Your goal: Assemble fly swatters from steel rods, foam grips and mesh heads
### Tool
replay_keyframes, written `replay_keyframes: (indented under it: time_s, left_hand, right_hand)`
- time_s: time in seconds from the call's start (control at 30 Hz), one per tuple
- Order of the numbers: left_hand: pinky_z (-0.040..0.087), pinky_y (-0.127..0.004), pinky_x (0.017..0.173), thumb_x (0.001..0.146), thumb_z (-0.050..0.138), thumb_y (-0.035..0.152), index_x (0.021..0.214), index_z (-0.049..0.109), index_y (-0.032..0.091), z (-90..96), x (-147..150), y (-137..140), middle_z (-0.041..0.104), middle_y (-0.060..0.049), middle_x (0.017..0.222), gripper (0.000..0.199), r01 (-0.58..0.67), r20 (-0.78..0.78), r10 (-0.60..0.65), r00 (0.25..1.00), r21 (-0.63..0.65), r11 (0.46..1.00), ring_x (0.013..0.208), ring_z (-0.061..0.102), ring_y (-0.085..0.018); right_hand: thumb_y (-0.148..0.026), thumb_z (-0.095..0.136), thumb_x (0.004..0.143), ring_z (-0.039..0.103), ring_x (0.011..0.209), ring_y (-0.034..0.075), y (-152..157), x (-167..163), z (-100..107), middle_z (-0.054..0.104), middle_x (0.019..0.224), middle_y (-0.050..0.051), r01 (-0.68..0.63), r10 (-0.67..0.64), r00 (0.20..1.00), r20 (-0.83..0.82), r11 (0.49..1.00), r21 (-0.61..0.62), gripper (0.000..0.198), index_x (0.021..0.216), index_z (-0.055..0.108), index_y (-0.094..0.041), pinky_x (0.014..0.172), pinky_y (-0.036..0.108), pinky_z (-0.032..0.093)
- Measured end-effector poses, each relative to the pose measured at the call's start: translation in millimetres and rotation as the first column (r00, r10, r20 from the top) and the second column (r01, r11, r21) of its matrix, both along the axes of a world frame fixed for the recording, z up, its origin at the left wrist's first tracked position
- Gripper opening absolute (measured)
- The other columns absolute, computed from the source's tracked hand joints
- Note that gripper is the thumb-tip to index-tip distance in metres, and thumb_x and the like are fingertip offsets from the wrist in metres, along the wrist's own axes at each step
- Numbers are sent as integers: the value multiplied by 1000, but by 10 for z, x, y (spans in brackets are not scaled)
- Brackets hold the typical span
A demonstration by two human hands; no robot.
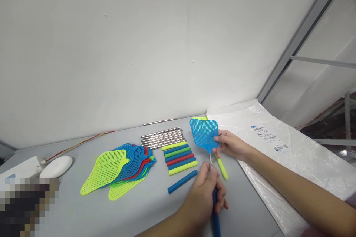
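Observation:
My left hand (204, 189) is wrapped round a blue fly swatter (204, 133), gripping where its thin metal rod meets the blue handle. The fingers of my right hand (230, 142) pinch the right edge of the perforated head. The swatter stands head up, handle towards me. Partly hidden behind it lies a yellow-green swatter, its yellow handle (222, 168) showing below my right hand. Left of my hands, a loose blue handle tube (182, 182) lies by itself, below a row of several coloured handle tubes (179, 158).
Several metal rods (161, 137) lie behind the tubes, with another rod near the wall. Blue, red, green and yellow-green swatter heads (107, 168) are piled at left. White devices and a cable sit farther left; a labelled white plastic package (258, 163) covers the right side.

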State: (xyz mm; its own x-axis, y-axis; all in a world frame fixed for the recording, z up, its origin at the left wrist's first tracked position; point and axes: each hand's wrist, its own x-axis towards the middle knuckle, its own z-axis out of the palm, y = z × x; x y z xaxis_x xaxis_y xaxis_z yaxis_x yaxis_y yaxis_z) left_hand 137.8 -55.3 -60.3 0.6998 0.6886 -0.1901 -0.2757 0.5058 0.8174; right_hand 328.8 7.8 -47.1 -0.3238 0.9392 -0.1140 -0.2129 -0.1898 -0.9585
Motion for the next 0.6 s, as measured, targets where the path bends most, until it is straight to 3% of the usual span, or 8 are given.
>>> replay_keyframes:
  time_s: [0.27,0.6]
  left_hand:
    - [46,-30,59,96,35,44,84,36,21,35,-16,-32,44,11,55,26,16,-17,-15,1000,20,1000,33,33,-3]
    - [47,-31,61,93,39,51,87,39,21,-8,-26,-50,44,10,55,31,-22,-7,22,1000,10,1000,33,34,-4]
  right_hand:
    - [-35,66,82,66,47,14,9,61,27,72,71,6,-91,91,996,15,995,34,23,83,57,-14,46,21,48]
    - [-38,64,85,68,55,15,-31,64,94,73,81,9,-224,223,973,54,975,2,27,86,63,-11,58,25,52]
